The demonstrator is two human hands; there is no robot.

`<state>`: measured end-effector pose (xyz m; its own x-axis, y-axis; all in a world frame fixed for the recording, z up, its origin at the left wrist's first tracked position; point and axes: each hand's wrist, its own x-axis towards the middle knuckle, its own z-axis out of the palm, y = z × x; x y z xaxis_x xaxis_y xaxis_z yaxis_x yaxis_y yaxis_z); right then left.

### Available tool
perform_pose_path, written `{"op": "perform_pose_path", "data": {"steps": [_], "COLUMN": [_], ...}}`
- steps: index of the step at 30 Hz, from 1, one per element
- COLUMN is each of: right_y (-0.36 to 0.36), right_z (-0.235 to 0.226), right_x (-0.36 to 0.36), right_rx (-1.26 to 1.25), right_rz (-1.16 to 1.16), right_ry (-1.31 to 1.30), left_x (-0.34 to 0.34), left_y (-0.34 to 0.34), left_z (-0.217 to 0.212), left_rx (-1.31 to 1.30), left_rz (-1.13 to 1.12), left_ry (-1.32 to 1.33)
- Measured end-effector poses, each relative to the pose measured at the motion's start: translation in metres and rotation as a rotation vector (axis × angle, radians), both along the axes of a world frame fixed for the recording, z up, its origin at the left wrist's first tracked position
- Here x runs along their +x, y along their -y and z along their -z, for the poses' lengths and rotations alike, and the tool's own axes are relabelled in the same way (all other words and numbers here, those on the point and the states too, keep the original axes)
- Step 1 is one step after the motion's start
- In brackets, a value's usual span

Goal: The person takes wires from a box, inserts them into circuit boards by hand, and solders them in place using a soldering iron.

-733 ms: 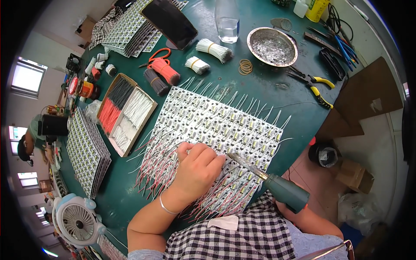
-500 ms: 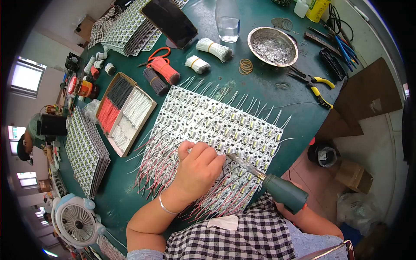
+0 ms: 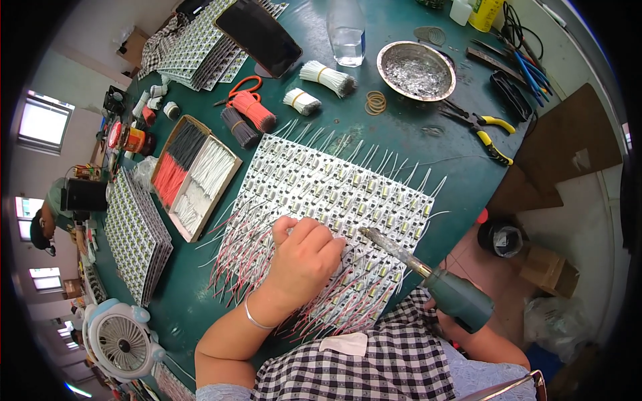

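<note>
A white panel of small circuit boards lies on the green table, with white wires standing out along its far edge and red and white wires massed on its near half. My left hand rests over the panel's middle, fingers pinched together; whatever they hold is hidden beneath them. In my right hand, mostly hidden behind the tool, is a soldering iron with a thick dark green body. Its metal tip hovers over or touches the boards just right of my left fingertips; I cannot tell which.
A divided box of black, red and white wires stands left of the panel. Beyond lie wire bundles, scissors, a metal bowl and pliers. Stacked panels and a fan are at left. Someone works farther off.
The soldering iron has shifted right, and its tip has drawn away from my left fingertips. My left hand stays pinched in nearly the same place.
</note>
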<state>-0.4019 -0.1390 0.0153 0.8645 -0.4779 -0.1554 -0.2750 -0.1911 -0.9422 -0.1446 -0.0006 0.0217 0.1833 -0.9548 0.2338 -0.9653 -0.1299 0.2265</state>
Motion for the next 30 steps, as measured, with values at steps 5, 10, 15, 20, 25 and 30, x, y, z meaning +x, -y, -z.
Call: {"op": "perform_pose_path", "data": {"steps": [5, 10, 15, 20, 25, 30], "right_y": [0.001, 0.003, -0.002, -0.005, -0.004, -0.009], "right_z": [0.004, 0.010, 0.023, 0.026, 0.028, 0.027], "right_x": [-0.005, -0.005, -0.008, -0.003, -0.003, -0.004], "right_rx": [-0.080, -0.152, -0.010, -0.118, -0.136, 0.012], "right_rz": [-0.020, -0.058, -0.074, -0.064, -0.097, -0.051], "right_ry": [0.032, 0.070, 0.115, 0.129, 0.125, 0.039], "left_x": [-0.002, -0.004, -0.004, -0.003, -0.003, -0.002], "left_y": [-0.002, -0.005, -0.005, -0.006, -0.005, -0.005], "left_z": [0.001, -0.001, 0.001, 0.004, 0.006, 0.007], "left_rx": [-0.011, 0.000, -0.018, -0.043, -0.051, -0.053], "left_rz": [-0.008, -0.048, -0.067, -0.079, -0.087, -0.089], "left_ry": [0.028, -0.004, -0.031, -0.049, -0.043, -0.036]}}
